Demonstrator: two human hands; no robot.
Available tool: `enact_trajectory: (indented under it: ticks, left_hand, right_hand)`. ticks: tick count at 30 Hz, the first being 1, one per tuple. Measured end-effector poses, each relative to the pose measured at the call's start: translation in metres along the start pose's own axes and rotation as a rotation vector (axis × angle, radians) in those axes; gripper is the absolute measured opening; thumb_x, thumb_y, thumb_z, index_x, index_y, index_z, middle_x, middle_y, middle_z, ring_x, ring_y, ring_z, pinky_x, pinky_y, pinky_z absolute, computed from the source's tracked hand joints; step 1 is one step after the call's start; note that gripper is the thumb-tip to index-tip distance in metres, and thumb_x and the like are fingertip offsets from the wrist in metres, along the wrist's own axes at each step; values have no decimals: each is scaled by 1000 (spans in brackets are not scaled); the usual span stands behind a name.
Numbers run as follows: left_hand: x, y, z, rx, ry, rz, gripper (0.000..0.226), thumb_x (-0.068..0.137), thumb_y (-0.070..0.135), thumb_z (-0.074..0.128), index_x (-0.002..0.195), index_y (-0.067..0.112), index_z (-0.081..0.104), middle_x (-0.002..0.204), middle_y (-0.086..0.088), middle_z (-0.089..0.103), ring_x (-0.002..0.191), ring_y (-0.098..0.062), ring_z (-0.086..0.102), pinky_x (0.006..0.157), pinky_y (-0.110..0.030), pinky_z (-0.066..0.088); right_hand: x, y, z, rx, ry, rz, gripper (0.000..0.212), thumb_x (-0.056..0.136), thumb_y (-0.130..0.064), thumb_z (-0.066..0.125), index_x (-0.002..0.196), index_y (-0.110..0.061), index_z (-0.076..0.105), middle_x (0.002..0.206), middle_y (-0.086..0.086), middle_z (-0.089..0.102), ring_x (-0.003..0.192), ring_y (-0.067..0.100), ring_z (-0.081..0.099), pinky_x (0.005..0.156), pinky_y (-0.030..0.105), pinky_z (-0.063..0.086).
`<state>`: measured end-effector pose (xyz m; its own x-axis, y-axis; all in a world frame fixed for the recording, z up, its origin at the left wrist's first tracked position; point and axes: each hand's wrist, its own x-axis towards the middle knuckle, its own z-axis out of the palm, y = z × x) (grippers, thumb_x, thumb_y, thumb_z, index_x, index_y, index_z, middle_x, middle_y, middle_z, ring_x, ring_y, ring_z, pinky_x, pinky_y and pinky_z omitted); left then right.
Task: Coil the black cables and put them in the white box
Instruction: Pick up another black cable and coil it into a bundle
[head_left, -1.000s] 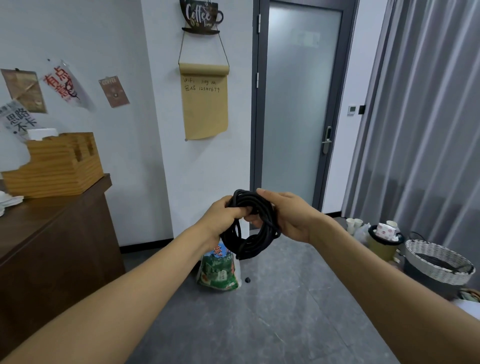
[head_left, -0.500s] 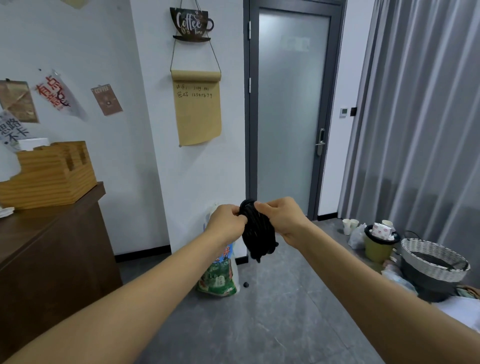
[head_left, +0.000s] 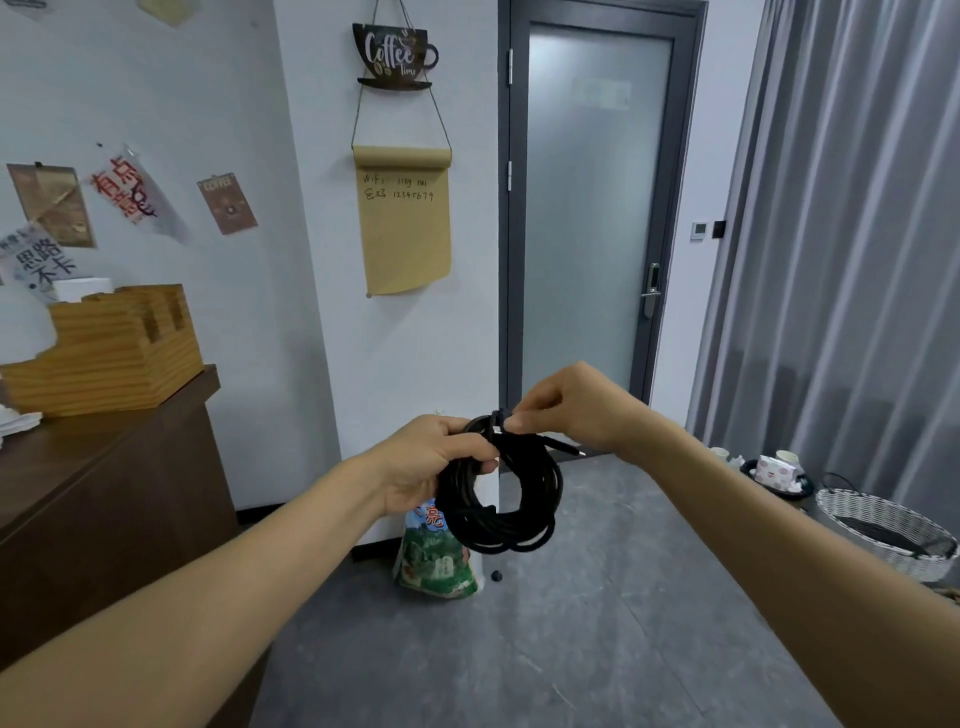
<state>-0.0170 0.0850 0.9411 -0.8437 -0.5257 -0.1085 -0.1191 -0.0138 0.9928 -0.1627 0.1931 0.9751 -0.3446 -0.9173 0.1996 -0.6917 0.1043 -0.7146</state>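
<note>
Head view: both bare forearms reach forward from the bottom corners and meet at the frame's centre.
Left hand (head_left: 431, 462): fingers curled round the 10 o'clock side of the coil, thumb laid over the strands, gripping the bundle.
Right hand (head_left: 566, 410): fingertips pinch a short black tie or cable end at the 12 o'clock point of the coil; what exactly is pinched is too small to tell.
Black cable coil (head_left: 511, 512): a round loop of many turns, hanging in the air below the two hands; a plug end sticks out toward 3 o'clock under the right hand.
White box: not seen in this view.
Printed bag (head_left: 434, 564): green and white, standing on the grey floor at 6 o'clock from the coil, against the base of the wall.
Small black object (head_left: 496, 574): on the floor just beside the bag, at its 3 o'clock.
Wooden counter (head_left: 88, 499): dark brown, at 9 o'clock, carrying a light wooden organiser (head_left: 111, 351).
White wicker basket (head_left: 883, 530): at 3 o'clock on the floor, near grey curtains.
Kraft paper roll (head_left: 405, 223): on the wall at 12 o'clock, under a coffee sign.
Frosted door (head_left: 587, 208): at 1 o'clock, shut.
</note>
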Motion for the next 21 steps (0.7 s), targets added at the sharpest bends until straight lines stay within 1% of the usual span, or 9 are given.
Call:
enact_trajectory:
  ticks: [3,6,8,11,13,16,17,19,21]
  left_hand:
    - [-3,3,-4,-44,-88,13,10,84,-3,57,92,1,62,59,-4,58,51,-7,57,51,-18,48]
    - [-7,8,-6,-88,-154,17,6,78,-2,58,81,2,62,58,-6,57,48,-10,53,47,-17,47]
    - [-10,12,-7,-61,-151,7,16,85,-4,51,77,4,61,58,-6,56,47,-11,51,46,-16,46]
    - [-10,13,-4,-2,-83,10,8,87,-2,54,93,3,56,65,-7,62,57,-15,58,51,-19,50]
    - [-6,10,-7,-5,15,61,22,85,-1,60,102,6,47,76,-9,63,72,-24,59,59,-26,52]
    - [-5,7,-8,193,152,220,26,82,6,67,93,12,45,95,-6,53,77,-26,66,64,-35,57]
    - [-7,7,-8,341,218,298,26,80,10,70,90,15,46,99,-4,52,78,-24,66,62,-35,56]
    - [-12,7,-8,593,362,495,25,79,18,73,86,21,49,100,2,51,81,-10,65,61,-22,52]
    - [-16,5,-7,752,445,638,18,81,21,70,84,24,52,96,6,51,87,-6,62,69,-24,52]
  right_hand:
    - [3,5,-2,49,-85,35,42,70,-36,78,104,-14,63,90,3,65,82,16,59,81,31,50]
    - [1,11,5,332,-335,142,73,66,-49,72,127,-16,49,115,12,65,104,24,63,98,43,48]
    - [0,15,11,508,-436,154,63,73,-45,68,126,-15,52,119,16,63,106,32,62,99,50,46]
    - [0,18,18,586,-409,177,43,80,-39,64,117,-18,57,114,19,63,109,42,58,99,57,41]
    - [1,17,21,634,-361,181,30,86,-34,60,110,-17,58,108,19,61,107,38,57,94,55,43]
    - [1,14,23,687,-294,156,16,91,-27,56,102,-16,60,99,17,60,90,22,61,82,47,48]
    - [1,14,24,705,-274,152,14,90,-26,57,99,-16,61,93,15,61,81,19,62,80,45,49]
    - [1,12,25,724,-218,157,12,90,-22,58,98,-14,61,83,11,60,66,12,62,69,38,53]
    - [1,12,29,732,-167,158,10,91,-18,57,99,-13,60,80,9,60,61,9,61,59,30,53]
